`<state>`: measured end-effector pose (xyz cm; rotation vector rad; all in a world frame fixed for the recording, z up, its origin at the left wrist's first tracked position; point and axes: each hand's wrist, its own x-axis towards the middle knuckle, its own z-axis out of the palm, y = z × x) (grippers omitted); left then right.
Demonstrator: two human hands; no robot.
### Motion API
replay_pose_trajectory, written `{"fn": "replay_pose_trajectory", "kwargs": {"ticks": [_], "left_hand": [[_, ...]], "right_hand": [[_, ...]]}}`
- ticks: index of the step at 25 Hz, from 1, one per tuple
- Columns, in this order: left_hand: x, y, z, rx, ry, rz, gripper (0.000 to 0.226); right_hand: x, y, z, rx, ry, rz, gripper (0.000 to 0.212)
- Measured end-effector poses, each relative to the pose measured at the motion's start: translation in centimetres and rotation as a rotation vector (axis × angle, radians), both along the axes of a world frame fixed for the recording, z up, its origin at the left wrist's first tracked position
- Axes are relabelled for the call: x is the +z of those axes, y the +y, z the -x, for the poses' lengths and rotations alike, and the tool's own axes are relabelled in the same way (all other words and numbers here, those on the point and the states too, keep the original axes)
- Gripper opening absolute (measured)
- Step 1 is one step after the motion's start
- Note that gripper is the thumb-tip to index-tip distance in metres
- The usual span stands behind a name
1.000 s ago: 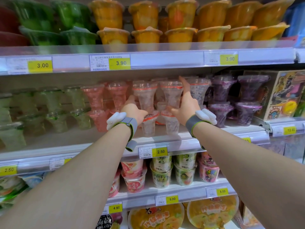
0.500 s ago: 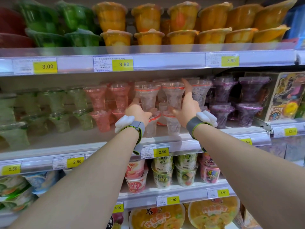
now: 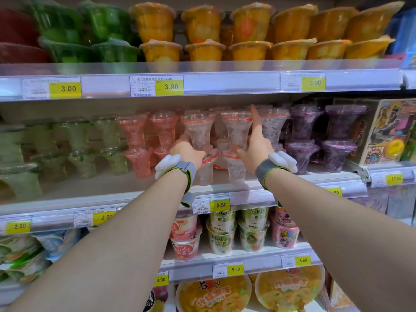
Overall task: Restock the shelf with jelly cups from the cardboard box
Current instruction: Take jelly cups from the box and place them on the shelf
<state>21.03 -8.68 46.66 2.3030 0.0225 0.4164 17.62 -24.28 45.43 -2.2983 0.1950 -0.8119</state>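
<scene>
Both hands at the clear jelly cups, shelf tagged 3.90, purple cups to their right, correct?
Wrong price: head view shows the shelf tag reads 2.50, not 3.90. The left hand and right hand are at the clear jelly cups, purple cups to their right.

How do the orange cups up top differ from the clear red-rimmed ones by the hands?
The orange cups are wide, squat tubs full of yellow-orange filling; the clear cups are slim, flared and see-through with a red band. The orange cups sit above a 3.90 tag, the clear cups above a 2.50 tag. Both are stacked two high.
</scene>
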Motion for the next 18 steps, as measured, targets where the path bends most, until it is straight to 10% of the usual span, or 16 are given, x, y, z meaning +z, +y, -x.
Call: {"fn": "replay_pose_trajectory", "kwargs": {"ticks": [18], "left_hand": [[-1.1,0.4,2.1,-0.018,-0.034,-0.056,0.053]], "right_hand": [[-2.0,-0.6,1.8,-0.006,-0.113,0.204,0.084]]}}
